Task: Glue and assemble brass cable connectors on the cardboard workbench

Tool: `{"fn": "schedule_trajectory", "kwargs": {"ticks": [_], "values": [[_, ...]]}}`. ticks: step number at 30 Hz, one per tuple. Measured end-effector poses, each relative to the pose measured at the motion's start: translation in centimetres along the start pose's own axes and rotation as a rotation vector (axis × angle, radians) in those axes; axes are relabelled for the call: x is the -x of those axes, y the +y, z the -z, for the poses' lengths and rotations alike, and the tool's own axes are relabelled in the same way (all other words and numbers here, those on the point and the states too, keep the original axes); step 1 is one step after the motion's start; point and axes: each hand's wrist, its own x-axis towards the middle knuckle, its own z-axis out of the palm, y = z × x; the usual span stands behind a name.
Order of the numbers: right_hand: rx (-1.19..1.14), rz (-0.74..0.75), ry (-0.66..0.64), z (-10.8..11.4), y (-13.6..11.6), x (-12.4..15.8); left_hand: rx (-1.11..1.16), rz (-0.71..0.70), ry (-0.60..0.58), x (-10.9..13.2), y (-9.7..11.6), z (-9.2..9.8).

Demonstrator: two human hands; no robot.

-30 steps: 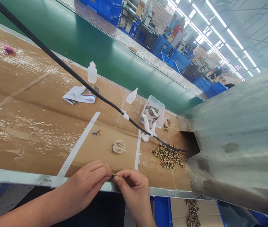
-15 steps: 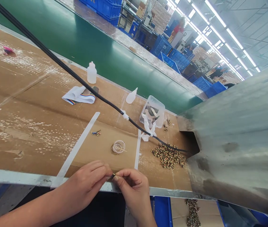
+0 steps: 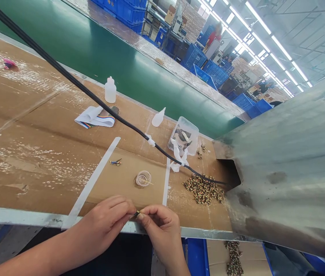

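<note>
The left hand (image 3: 102,216) and the right hand (image 3: 162,230) are both closed in a tight pinch on a tiny dark part (image 3: 136,213), just over the table's metal edge (image 3: 36,217). Just past the hands, a small clear cup (image 3: 143,179) sits on brown cardboard (image 3: 151,191). To the right lies a heap of little speckled parts (image 3: 203,190), and a black cable (image 3: 93,97) runs across to a big metal hood (image 3: 283,165).
</note>
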Motion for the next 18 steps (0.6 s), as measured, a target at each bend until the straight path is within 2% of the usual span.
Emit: {"fn": "schedule_trajectory", "kwargs": {"ticks": [18], "values": [[-0.072,-0.026,-0.011,-0.12,0.1,-0.1,-0.008,0.014,-0.003,-0.21,0.31,0.27]]}}
